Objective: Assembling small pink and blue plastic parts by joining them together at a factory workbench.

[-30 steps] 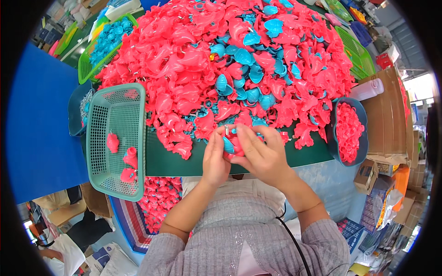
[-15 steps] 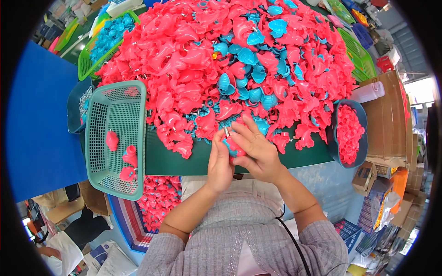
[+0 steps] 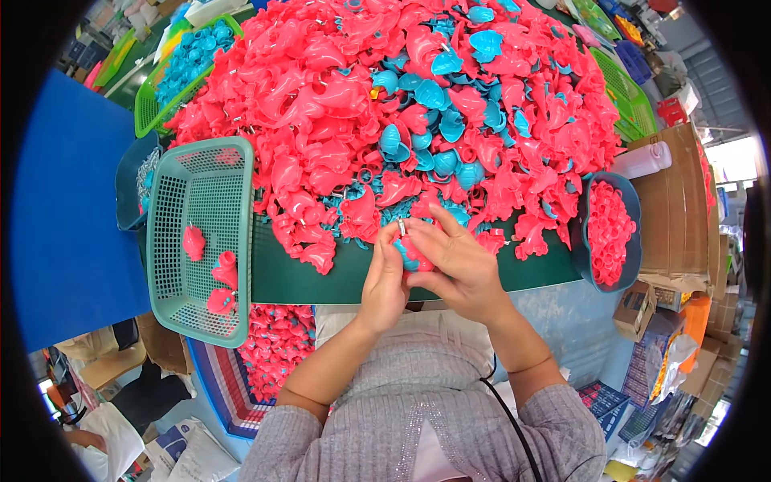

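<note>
Between my two hands, above the table's near edge, is a small pink and blue plastic toy piece (image 3: 411, 254) with a metal pin sticking up from it. My left hand (image 3: 384, 277) is closed on its left side, thumb and fingers pressed against it. From the right, my right hand (image 3: 458, 261) grips the same piece with bent fingers, which hide part of it. Just beyond my fingers lies a big heap of pink plastic shells (image 3: 321, 104) mixed with blue shells (image 3: 432, 95).
A green mesh basket (image 3: 245, 241) with a few pink pieces stands at the left. Dark tubs flank the heap: one with metal parts (image 3: 147, 173), one with pink rings (image 3: 608, 233). A crate of pink pieces (image 3: 281, 345) sits below the table's edge. A cardboard box (image 3: 671, 209) is at right.
My right hand has shifted slightly right, its fingers drawn back a little, so more of the toy piece shows. My left hand stays almost where it was.
</note>
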Demonstrator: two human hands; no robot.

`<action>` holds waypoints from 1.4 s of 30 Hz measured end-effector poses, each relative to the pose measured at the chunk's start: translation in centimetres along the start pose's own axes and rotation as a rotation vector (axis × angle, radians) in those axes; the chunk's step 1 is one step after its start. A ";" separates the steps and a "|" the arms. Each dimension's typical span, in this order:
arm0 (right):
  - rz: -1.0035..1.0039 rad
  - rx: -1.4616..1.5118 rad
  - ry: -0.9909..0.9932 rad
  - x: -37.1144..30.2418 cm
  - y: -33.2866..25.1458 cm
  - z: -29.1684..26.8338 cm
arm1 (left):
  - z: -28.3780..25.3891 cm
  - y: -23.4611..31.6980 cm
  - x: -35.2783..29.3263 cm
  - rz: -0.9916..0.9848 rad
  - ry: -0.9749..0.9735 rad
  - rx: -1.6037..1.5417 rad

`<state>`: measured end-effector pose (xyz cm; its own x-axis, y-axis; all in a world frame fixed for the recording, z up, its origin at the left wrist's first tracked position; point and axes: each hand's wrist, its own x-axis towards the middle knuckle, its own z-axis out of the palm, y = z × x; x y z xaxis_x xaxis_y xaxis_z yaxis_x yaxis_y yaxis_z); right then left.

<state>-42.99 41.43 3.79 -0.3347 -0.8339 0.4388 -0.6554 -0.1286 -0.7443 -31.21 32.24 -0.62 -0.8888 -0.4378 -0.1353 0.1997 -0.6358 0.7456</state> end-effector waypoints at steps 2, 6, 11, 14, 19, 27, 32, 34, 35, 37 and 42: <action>-0.013 -0.009 -0.005 -0.2 0.2 0.2 | 0.7 0.5 0.0 -0.009 0.027 -0.021; -0.095 0.022 -0.068 -0.5 1.7 0.3 | 1.0 0.5 -0.9 0.026 0.060 0.009; 0.151 0.526 0.141 -0.6 0.5 1.4 | 0.7 1.0 -0.4 0.111 -0.093 0.211; 0.455 1.018 0.202 -1.3 1.8 0.7 | 0.1 0.6 -0.4 0.102 -0.144 0.254; 0.595 1.115 0.164 -3.2 2.3 0.9 | 0.0 0.3 -0.7 0.214 -0.125 0.520; 0.618 0.898 0.283 -3.5 3.8 3.8 | -0.9 -0.7 -0.6 0.083 0.113 0.189; 0.464 0.881 0.313 -1.3 2.4 5.1 | -1.1 0.9 1.3 0.096 0.241 -0.045; 0.525 0.917 0.243 -1.9 2.2 5.7 | -1.3 1.1 1.5 0.086 0.257 -0.039; 0.587 0.948 0.179 -2.1 2.1 6.0 | -1.3 1.3 1.8 0.071 0.268 -0.034; 0.593 0.938 0.212 -2.3 1.9 6.3 | -1.1 1.3 1.6 0.087 0.262 -0.018; 0.526 0.806 0.253 -3.8 1.4 6.5 | -1.0 0.6 -0.1 0.068 0.230 -0.004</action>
<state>-38.27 40.94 -2.21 -0.6465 -0.7626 -0.0209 0.2425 -0.1795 -0.9534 -30.58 31.24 -0.84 -0.7563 -0.6125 -0.2300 0.2577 -0.6021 0.7557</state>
